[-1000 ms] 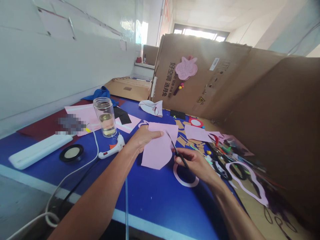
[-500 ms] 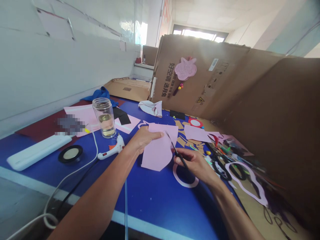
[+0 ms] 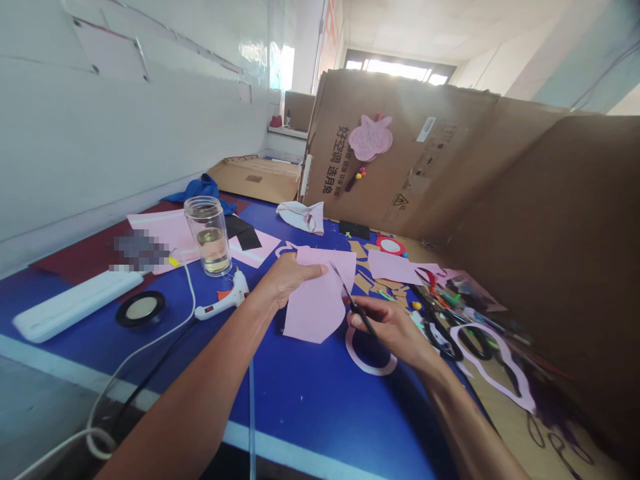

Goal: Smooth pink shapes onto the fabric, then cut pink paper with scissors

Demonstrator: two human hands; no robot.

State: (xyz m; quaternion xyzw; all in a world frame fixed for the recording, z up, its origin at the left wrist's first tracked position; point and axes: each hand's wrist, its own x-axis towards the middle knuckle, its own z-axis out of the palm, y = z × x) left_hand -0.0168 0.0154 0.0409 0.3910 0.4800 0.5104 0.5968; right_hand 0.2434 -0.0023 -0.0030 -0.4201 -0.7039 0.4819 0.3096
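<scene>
Cutting in hand: the person is working a pair of small black scissors (image 3: 354, 305) into a pink sheet (image 3: 315, 313), near its right edge.

Left grip (image 3: 287, 280): the fingers are lying together across the sheet's upper left, holding it steady.

Right grip (image 3: 387, 330): the fingers are clamping around the scissors' handles, while the gap between the blades is too thin to tell.

Sheet's place: it is lying on the blue table (image 3: 310, 427) between the two hands, just above a pink ring (image 3: 351, 351).

Next move: the blade tips are reaching toward the sheet's top edge, so the moment seems to be calling for a steady left grip and a closing snip.

Counting: one pair of scissors is in hand, and at least one more (image 3: 440, 337) is lying among the clutter on the right. Three more pink sheets (image 3: 393, 267) are lying nearby, along with two black pieces (image 3: 243, 232) and one pink outline (image 3: 520, 387).

Around the hands: one glass jar (image 3: 207, 237) holding pale liquid is standing beyond the left grip, and one hot glue gun (image 3: 225, 300) is lying just beside it, its white cord trailing off the table.
</scene>
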